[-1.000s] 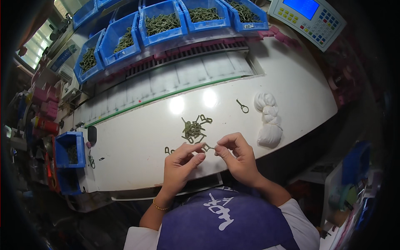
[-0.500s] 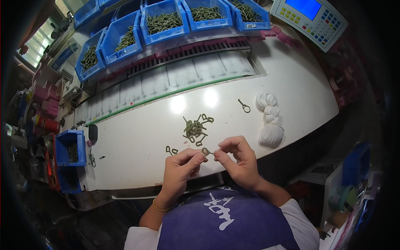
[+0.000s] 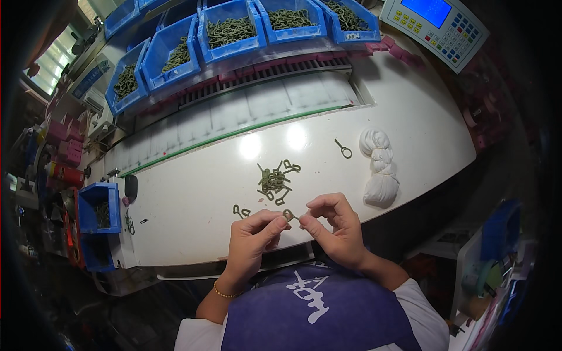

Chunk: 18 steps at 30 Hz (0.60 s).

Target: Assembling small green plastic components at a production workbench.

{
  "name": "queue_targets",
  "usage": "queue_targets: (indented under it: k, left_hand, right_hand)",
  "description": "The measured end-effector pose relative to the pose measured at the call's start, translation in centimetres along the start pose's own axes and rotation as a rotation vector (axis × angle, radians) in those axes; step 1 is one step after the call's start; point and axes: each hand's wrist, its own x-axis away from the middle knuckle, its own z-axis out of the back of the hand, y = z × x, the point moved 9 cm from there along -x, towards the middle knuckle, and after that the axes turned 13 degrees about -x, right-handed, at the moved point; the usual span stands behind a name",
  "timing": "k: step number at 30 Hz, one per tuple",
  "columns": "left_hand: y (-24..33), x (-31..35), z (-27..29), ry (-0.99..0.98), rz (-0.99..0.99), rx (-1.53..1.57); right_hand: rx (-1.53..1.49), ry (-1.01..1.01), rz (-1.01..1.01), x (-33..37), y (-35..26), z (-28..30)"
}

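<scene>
The left grip [image 3: 253, 235] pinches the loop of an olive-green looped piece [image 3: 287, 214]; the right grip [image 3: 338, 233] meets its stem, whether closed I cannot tell. Beyond both, similar pieces [image 3: 273, 182] lie heaped on the white surface [image 3: 187, 210]; a white cloth bundle [image 3: 381, 167] lies right of the right grip.
</scene>
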Motion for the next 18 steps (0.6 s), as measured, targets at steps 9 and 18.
queue_targets:
  k: [9,18]
  left_hand:
    - [0.8,0.8,0.2,0.012,-0.065,-0.049]
    - [1.0,1.4,0.2,0.084,-0.070,-0.144]
  right_hand:
    - [-0.009,-0.026,-0.028,0.3,0.1,-0.3]
    - [-0.033,-0.069,-0.168,0.9,0.1,-0.4]
